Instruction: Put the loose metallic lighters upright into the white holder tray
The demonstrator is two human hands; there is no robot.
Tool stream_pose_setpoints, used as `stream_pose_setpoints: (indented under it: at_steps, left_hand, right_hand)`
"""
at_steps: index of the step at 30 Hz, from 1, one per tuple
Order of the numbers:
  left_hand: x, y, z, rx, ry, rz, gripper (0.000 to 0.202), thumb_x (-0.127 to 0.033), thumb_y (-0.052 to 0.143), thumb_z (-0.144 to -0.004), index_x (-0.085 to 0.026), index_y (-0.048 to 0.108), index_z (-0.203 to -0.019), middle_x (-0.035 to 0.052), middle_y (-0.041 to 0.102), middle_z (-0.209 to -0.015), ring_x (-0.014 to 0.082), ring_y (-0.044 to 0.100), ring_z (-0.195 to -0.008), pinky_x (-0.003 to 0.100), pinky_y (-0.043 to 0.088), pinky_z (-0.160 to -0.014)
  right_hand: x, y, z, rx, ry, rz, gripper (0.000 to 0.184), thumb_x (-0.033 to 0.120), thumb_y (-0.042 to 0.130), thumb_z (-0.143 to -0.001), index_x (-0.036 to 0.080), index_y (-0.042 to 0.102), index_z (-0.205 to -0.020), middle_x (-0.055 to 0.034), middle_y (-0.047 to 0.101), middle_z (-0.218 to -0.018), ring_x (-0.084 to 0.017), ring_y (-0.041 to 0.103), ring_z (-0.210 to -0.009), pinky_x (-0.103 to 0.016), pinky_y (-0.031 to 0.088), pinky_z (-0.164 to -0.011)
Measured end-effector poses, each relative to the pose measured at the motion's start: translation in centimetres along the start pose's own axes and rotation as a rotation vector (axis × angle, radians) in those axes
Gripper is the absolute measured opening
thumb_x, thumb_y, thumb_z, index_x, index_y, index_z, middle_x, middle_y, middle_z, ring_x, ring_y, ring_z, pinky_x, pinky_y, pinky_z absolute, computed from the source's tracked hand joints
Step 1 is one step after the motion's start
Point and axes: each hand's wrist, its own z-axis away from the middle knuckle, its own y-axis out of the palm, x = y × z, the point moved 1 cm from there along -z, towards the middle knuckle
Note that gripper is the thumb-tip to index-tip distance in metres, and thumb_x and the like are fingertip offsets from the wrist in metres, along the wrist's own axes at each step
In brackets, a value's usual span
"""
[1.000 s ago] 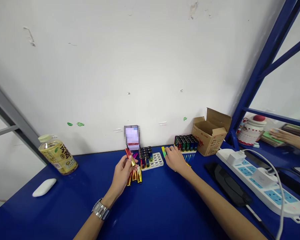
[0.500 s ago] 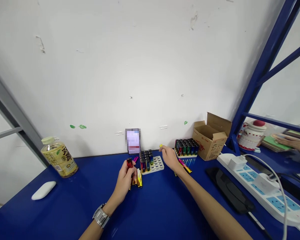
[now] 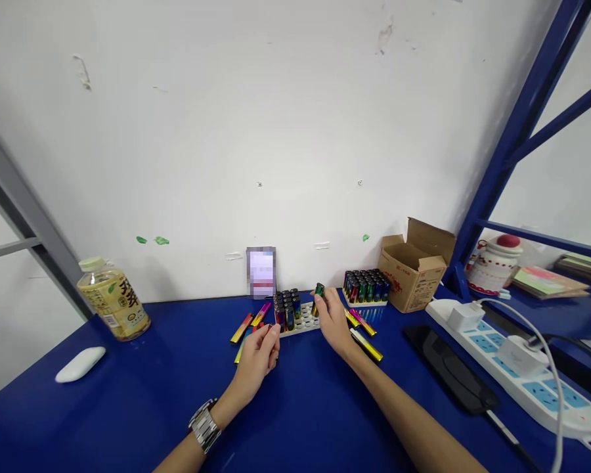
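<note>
My left hand (image 3: 257,360) rests on the blue table (image 3: 295,407) with a watch on its wrist. Its fingers are pinched together at the front-left corner of a white holed tray (image 3: 309,322), and what they hold is hidden. Dark-capped lighters (image 3: 286,307) stand in the tray's left half. My right hand (image 3: 333,322) is closed on a green lighter (image 3: 319,290), upright over the tray's right side. Loose shiny lighters lie left of the tray (image 3: 246,326) and right of my right hand (image 3: 365,336).
A second tray full of lighters (image 3: 367,286) stands beside an open cardboard box (image 3: 414,270). At the left are a yellow drink bottle (image 3: 112,299) and a white mouse (image 3: 80,364). A black phone (image 3: 453,372) and a white power strip (image 3: 515,358) lie at the right.
My left hand has dropped to the tray's corner, and the gold lighters it held now lie on the table. My right hand has lifted a green lighter over the tray. The other person's hand has gone.
</note>
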Motion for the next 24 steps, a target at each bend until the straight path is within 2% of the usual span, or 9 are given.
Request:
stream_pose_setpoints:
  at_steps: [3, 5, 7, 10, 14, 20, 24]
  left_hand:
    - [0.2, 0.5, 0.2, -0.004, -0.037, 0.016, 0.051, -0.068, 0.055, -0.066, -0.021, 0.041, -0.053, -0.0098, 0.029, -0.035, 0.0038, 0.024, -0.030, 0.017, 0.019, -0.032]
    - [0.5, 0.7, 0.3, -0.019, -0.055, 0.019, 0.049, -0.066, 0.055, -0.065, -0.021, 0.039, -0.052, -0.0105, 0.028, -0.035, 0.0031, 0.022, -0.029, 0.017, 0.018, -0.031]
    - [0.7, 0.9, 0.4, -0.043, -0.087, 0.023, 0.046, -0.062, 0.056, -0.065, -0.022, 0.036, -0.052, -0.0117, 0.026, -0.036, 0.0025, 0.020, -0.028, 0.016, 0.016, -0.030]
    - [0.9, 1.1, 0.6, -0.070, -0.136, 0.028, 0.041, -0.056, 0.053, -0.068, -0.023, 0.034, -0.054, -0.0128, 0.023, -0.038, 0.0024, 0.017, -0.029, 0.015, 0.014, -0.029]
    - [1.1, 1.4, 0.7, -0.097, -0.149, -0.029, 0.040, -0.054, 0.052, -0.069, -0.023, 0.033, -0.053, -0.0125, 0.022, -0.037, 0.0031, 0.018, -0.028, 0.015, 0.015, -0.027]
    - [1.5, 1.4, 0.6, -0.123, -0.133, -0.059, 0.040, -0.054, 0.053, -0.070, -0.023, 0.035, -0.052, -0.0113, 0.024, -0.039, 0.0034, 0.019, -0.028, 0.016, 0.016, -0.027]
    - [1.2, 1.6, 0.7, -0.124, -0.126, -0.043, 0.045, -0.060, 0.055, -0.067, -0.022, 0.037, -0.052, -0.0114, 0.022, -0.038, 0.0031, 0.018, -0.029, 0.016, 0.016, -0.027]
  right_hand:
    - [0.4, 0.7, 0.9, 0.059, 0.138, -0.322, 0.018, 0.036, 0.035, -0.085, 0.022, 0.046, -0.089, 0.0010, 0.053, -0.069, -0.015, 0.051, -0.060, -0.027, 0.044, -0.059]
    - [0.2, 1.3, 1.4, 0.100, 0.227, -0.513, 0.016, 0.038, 0.044, -0.080, 0.022, 0.043, -0.081, 0.0067, 0.041, -0.056, -0.010, 0.039, -0.045, -0.022, 0.036, -0.046]
    - [-0.1, 1.8, 1.7, 0.131, 0.322, -0.610, 0.024, 0.043, 0.052, -0.074, 0.022, 0.040, -0.070, 0.0102, 0.029, -0.048, -0.007, 0.026, -0.039, -0.020, 0.024, -0.038]
    - [-0.5, 2.2, 2.1, 0.181, 0.409, -0.630, 0.041, 0.051, 0.060, -0.070, 0.022, 0.033, -0.058, 0.0113, 0.023, -0.043, -0.004, 0.019, -0.036, -0.019, 0.015, -0.035]
    - [-0.5, 2.0, 2.2, 0.206, 0.406, -0.616, 0.052, 0.056, 0.062, -0.069, 0.022, 0.029, -0.047, 0.0103, 0.021, -0.039, -0.002, 0.018, -0.033, -0.020, 0.012, -0.034]
    - [-0.9, 2.0, 2.3, 0.236, 0.382, -0.609, 0.054, 0.057, 0.058, -0.072, 0.023, 0.025, -0.046, 0.0101, 0.018, -0.039, -0.002, 0.015, -0.034, -0.020, 0.010, -0.034]
    - [-1.4, 2.1, 2.3, 0.220, 0.354, -0.561, 0.049, 0.050, 0.054, -0.076, 0.023, 0.026, -0.046, 0.0094, 0.017, -0.040, -0.004, 0.016, -0.036, -0.020, 0.012, -0.034]
